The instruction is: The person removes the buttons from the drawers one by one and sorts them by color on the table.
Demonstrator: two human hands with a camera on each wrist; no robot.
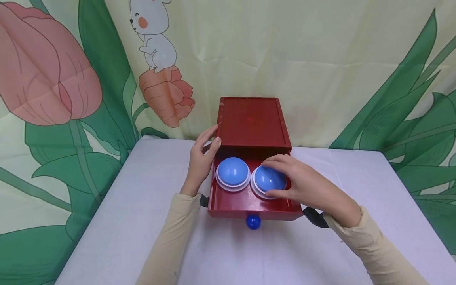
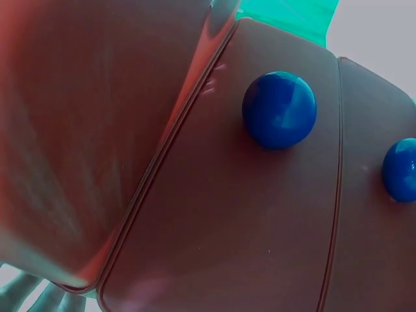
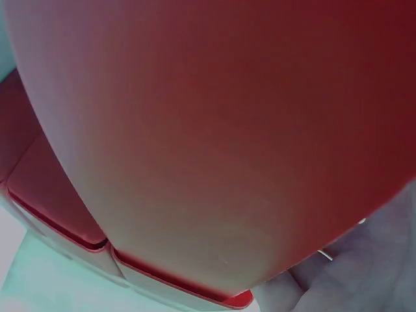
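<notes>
A red drawer cabinet point(image 1: 251, 122) stands at the back of the table, its top drawer point(image 1: 231, 204) pulled out toward me. Inside the drawer, side by side, sit two round white-rimmed blue domes, the left dome point(image 1: 233, 171) and the right dome point(image 1: 268, 179). My right hand point(image 1: 303, 180) grips the right dome, fingers at its far edge and thumb at its near edge. My left hand point(image 1: 201, 158) rests against the cabinet's left side with its fingers extended. In the right wrist view the red drawer's side point(image 3: 195, 143) fills most of the picture.
A blue knob point(image 1: 253, 222) sticks out from the open drawer's front. Lower drawer fronts point(image 2: 214, 214) with blue knobs show in the left wrist view. The white-covered table point(image 1: 135, 178) meets a printed cloth backdrop point(image 1: 303, 59) just behind the cabinet.
</notes>
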